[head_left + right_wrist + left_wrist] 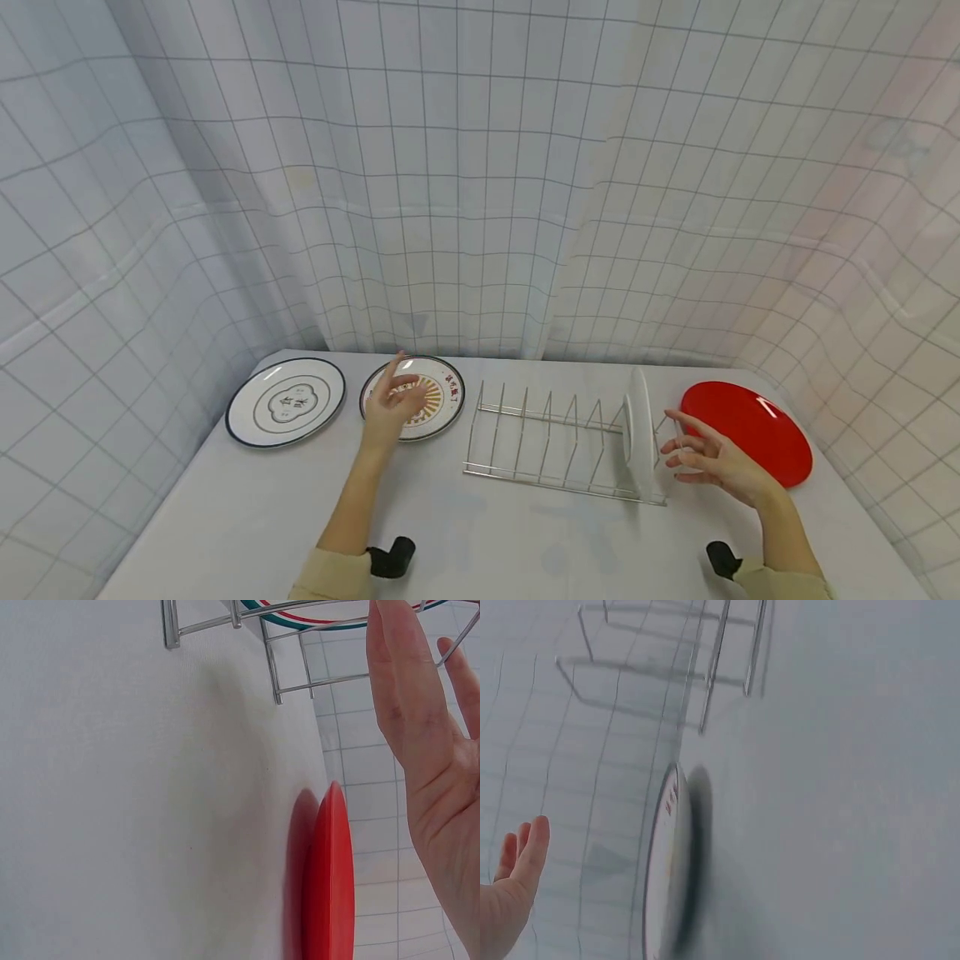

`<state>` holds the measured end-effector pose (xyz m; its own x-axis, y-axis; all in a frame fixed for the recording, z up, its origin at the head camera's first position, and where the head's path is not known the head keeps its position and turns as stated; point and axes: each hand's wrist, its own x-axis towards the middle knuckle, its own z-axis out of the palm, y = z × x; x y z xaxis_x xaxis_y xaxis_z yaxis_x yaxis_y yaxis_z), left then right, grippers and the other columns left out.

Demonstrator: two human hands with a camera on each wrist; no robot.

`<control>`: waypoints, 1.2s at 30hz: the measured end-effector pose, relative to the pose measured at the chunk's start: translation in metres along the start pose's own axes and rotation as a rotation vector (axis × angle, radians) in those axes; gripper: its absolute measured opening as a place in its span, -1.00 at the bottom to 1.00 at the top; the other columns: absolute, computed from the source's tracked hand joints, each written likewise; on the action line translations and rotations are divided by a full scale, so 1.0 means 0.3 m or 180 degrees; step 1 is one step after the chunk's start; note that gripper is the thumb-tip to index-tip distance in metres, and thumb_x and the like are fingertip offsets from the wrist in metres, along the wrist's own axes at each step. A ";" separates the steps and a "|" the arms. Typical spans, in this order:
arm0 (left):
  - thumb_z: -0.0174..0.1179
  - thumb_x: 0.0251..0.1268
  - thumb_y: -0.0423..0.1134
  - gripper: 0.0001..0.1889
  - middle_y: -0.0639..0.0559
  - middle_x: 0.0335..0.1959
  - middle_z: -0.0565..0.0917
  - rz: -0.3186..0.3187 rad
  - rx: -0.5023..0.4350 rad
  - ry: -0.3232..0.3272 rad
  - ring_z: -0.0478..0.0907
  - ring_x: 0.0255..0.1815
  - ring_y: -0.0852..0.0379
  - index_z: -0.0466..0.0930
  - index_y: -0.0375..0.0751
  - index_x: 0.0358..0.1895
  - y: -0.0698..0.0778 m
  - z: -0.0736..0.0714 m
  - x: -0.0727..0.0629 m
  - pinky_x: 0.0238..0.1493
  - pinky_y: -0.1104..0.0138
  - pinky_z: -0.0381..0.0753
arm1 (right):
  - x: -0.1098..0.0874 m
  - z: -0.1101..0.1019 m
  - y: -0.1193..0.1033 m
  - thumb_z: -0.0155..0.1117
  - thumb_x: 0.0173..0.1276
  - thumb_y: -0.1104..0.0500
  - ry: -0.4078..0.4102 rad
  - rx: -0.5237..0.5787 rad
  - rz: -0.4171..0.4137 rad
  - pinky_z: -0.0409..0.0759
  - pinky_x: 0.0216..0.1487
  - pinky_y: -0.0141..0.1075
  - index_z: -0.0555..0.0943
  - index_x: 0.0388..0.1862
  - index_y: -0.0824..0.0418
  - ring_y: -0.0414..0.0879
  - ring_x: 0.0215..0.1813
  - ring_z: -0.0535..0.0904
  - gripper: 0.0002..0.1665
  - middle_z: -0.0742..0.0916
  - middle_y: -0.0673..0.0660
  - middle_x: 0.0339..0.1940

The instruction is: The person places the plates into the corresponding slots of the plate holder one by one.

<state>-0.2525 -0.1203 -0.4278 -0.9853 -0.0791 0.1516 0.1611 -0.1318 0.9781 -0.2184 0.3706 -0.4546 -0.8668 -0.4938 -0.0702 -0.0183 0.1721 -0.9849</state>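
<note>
My left hand point(392, 408) hovers over a round white plate point(444, 410) with an orange sunburst and red lettering, partly covering it in the head view. Its fingers are loosely spread and hold nothing. In the left wrist view that plate point(660, 877) shows edge-on, below the hand. My right hand point(716, 462) is between a wire dish rack and a red plate point(750, 429), fingers relaxed and apart, with nothing in them. One white plate point(642, 442) stands upright in the rack's right end. The right wrist view shows this plate's green and red rim point(322, 622) behind the wires.
The metal dish rack point(540, 482) stands mid-table, with several slots left of the upright plate. Another white plate point(318, 408), dark-rimmed with a grey centre emblem, lies at the far left. A grid-patterned white curtain point(480, 208) hangs behind the white table point(487, 542).
</note>
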 end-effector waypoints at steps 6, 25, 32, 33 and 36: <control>0.12 0.23 -0.42 -0.28 0.02 -0.12 0.40 -0.0147 -0.0273 0.0735 0.55 -0.22 0.35 0.03 -0.01 0.43 -0.045 -0.217 -0.037 -0.08 0.40 0.58 | -0.001 -0.001 -0.001 -0.12 0.42 0.34 -0.0018 0.0008 -0.0012 0.57 0.00 -0.15 -0.10 0.45 0.10 0.09 0.01 0.52 -0.30 0.51 0.31 0.01; 0.26 0.11 -0.16 -0.17 0.22 -0.14 0.23 -0.0762 0.0118 0.2157 0.45 -0.46 0.50 -0.01 0.19 0.42 -0.059 -0.595 -0.142 -0.36 0.73 0.47 | 0.002 0.000 0.002 -0.10 0.42 0.33 0.0012 0.0025 0.0009 0.58 -0.01 -0.14 -0.09 0.45 0.08 0.06 0.00 0.54 -0.29 0.57 0.16 -0.03; 0.24 0.13 -0.07 -0.08 -0.15 0.29 0.12 -0.0977 0.0274 0.1890 0.41 -0.22 0.48 -0.22 0.27 0.44 -0.100 -0.617 -0.105 -0.17 0.72 0.44 | 0.002 -0.001 0.003 -0.10 0.42 0.33 -0.0009 0.0049 0.0009 0.57 0.00 -0.13 -0.09 0.45 0.07 0.03 0.00 0.54 -0.29 0.60 0.05 -0.05; 0.23 0.14 -0.06 -0.08 -0.20 0.36 0.05 -0.1006 0.0331 0.1844 0.41 -0.12 0.41 -0.24 0.27 0.44 -0.105 -0.616 -0.098 -0.09 0.69 0.43 | 0.002 -0.001 0.003 -0.10 0.42 0.33 -0.0007 0.0048 0.0012 0.57 0.00 -0.14 -0.09 0.45 0.07 0.03 0.00 0.54 -0.29 0.60 0.04 -0.05; 0.19 0.16 -0.02 -0.07 -0.18 0.45 -0.15 -0.1107 0.0528 0.1712 0.20 0.30 0.16 -0.31 0.23 0.45 -0.117 -0.615 -0.074 0.24 0.50 0.22 | 0.002 -0.002 0.004 -0.10 0.42 0.33 -0.0002 0.0029 0.0016 0.58 0.00 -0.14 -0.09 0.45 0.07 0.04 0.00 0.54 -0.30 0.60 0.03 -0.05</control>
<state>-0.2256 -0.2964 -0.4918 -0.8052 -0.5476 -0.2274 -0.2147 -0.0882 0.9727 -0.2194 0.3710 -0.4558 -0.8666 -0.4934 -0.0751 -0.0096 0.1669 -0.9859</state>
